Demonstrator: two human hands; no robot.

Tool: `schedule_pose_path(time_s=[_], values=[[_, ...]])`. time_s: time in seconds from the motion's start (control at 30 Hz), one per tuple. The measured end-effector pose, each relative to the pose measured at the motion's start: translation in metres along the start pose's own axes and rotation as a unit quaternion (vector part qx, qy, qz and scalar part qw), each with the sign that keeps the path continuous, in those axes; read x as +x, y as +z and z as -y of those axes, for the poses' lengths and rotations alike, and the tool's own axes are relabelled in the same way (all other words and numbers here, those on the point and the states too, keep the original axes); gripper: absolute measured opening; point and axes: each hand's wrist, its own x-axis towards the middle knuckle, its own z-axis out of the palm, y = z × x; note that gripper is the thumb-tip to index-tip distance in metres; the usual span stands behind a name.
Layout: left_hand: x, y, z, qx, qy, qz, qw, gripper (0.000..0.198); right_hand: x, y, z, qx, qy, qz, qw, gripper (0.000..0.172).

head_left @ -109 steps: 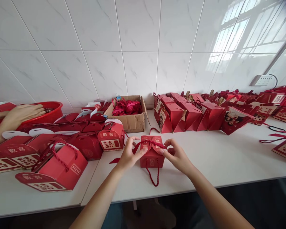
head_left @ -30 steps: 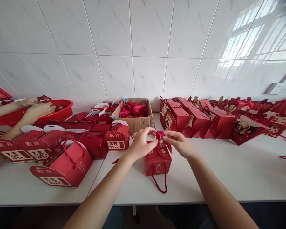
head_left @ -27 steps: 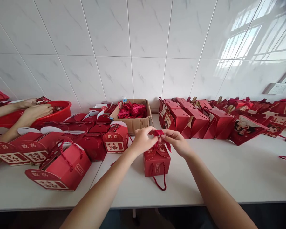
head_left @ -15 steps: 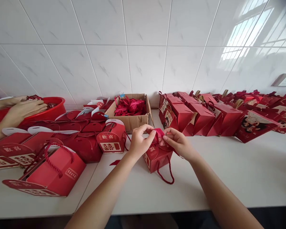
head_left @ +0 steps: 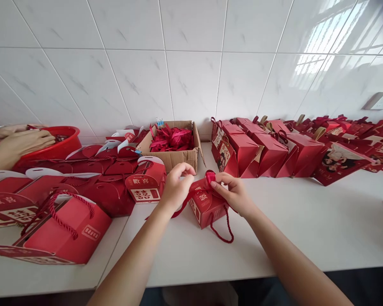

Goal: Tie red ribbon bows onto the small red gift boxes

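A small red gift box (head_left: 207,207) stands on the table before me, its twisted cord handle hanging down the near side. Red satin ribbon (head_left: 210,176) forms a loop on top of the box. My right hand (head_left: 231,192) pinches this loop between thumb and forefinger. To the left, my left hand (head_left: 179,187) is closed with curled fingers at the ribbon's other stretch, which runs under it and down to the table; the contact is partly hidden.
Behind stands a cardboard box (head_left: 180,161) of red ribbons. Red gift boxes (head_left: 76,229) crowd the left, and finished-looking red boxes (head_left: 268,148) line the right. At far left, another person's hands (head_left: 22,144) work over a red basin (head_left: 67,142).
My left hand has drawn a little left from the bow area, and a ribbon stretch now shows between it and the box. The right hand keeps its pinch. The view has shifted slightly.
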Motion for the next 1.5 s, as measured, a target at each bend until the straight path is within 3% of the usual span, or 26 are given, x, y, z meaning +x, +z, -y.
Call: schedule_pose_path(time_s=[0.1, 0.23, 0.4, 0.53, 0.7, 0.93, 1.1, 1.3, 1.4, 1.47, 1.5], values=[[-0.01, -0.012, 0.007, 0.047, -0.109, 0.033, 0.992, 0.017, -0.003, 0.004, -0.004, -0.01, 0.013, 0.01, 1.0, 0.026], [-0.026, -0.015, 0.019, 0.065, -0.148, 0.098, 0.982, 0.039, -0.007, 0.005, -0.001, 0.029, 0.031, 0.034, 0.999, 0.025], [-0.032, -0.013, 0.018, -0.018, -0.201, 0.19, 0.961, 0.049, -0.009, -0.001, 0.008, 0.111, 0.065, 0.076, 0.989, 0.027], [-0.031, -0.02, 0.007, -0.082, -0.196, 0.194, 0.958, 0.05, -0.01, -0.002, 0.012, 0.091, 0.073, 0.069, 0.991, 0.026], [-0.032, -0.028, -0.017, -0.16, -0.142, 0.185, 0.959, 0.042, -0.011, 0.004, 0.015, 0.015, 0.054, 0.024, 0.998, 0.022], [-0.022, -0.018, -0.063, -0.202, -0.101, 0.257, 0.94, 0.029, -0.012, 0.011, 0.012, -0.184, -0.027, -0.038, 0.982, 0.013], [0.001, -0.003, -0.081, -0.216, -0.052, 0.228, 0.948, 0.019, -0.016, 0.011, 0.013, -0.222, -0.09, -0.027, 0.97, 0.021], [0.026, 0.013, -0.073, -0.195, -0.03, 0.242, 0.95, 0.028, -0.016, 0.009, 0.015, -0.191, -0.073, -0.013, 0.979, 0.023], [0.018, 0.007, -0.062, -0.144, 0.01, 0.168, 0.975, 0.025, -0.014, 0.008, 0.012, -0.146, -0.052, -0.024, 0.988, 0.029], [0.007, 0.001, -0.052, -0.11, 0.012, 0.097, 0.989, 0.024, -0.014, 0.007, 0.01, -0.107, -0.044, -0.016, 0.993, 0.03], [0.001, -0.002, -0.047, -0.083, 0.003, 0.091, 0.992, 0.025, -0.013, 0.007, 0.01, -0.093, -0.039, -0.011, 0.995, 0.03]])
